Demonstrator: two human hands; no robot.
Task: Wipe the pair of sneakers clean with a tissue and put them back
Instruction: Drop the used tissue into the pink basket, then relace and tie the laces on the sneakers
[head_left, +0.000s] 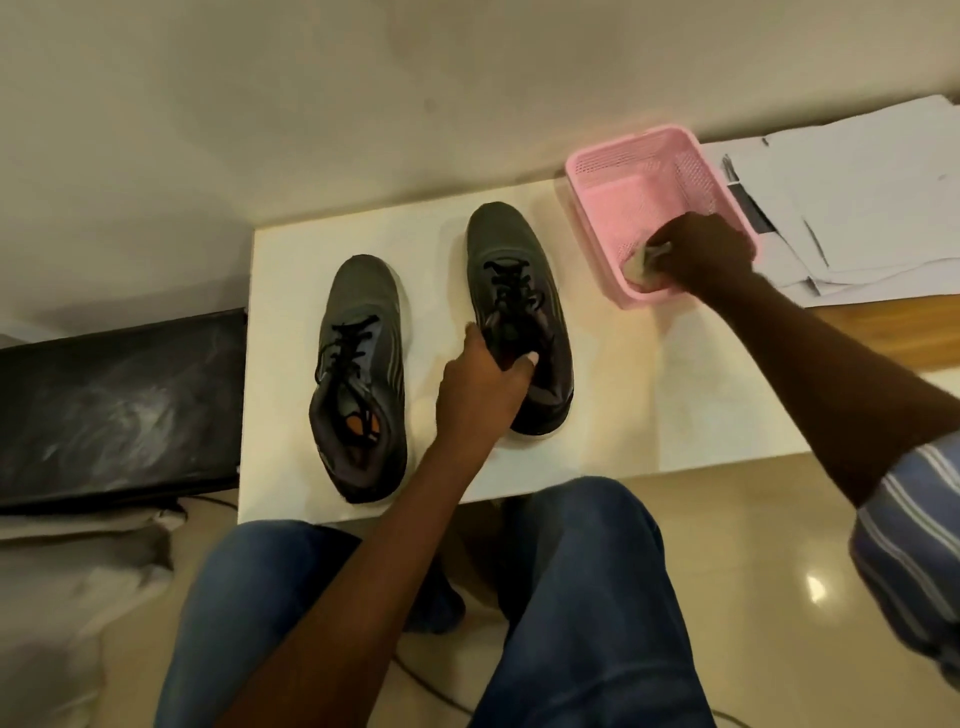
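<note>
Two dark grey sneakers with black laces stand side by side on a white table, toes pointing away from me. The left sneaker stands free. My left hand grips the right sneaker at its collar, thumb inside the opening. My right hand reaches into a pink basket at the table's far right and holds a crumpled, soiled tissue near the basket's front corner.
A stack of white papers lies to the right of the basket on a wooden surface. A black box-like object sits left of the table. My knees in blue jeans are just below the table's near edge.
</note>
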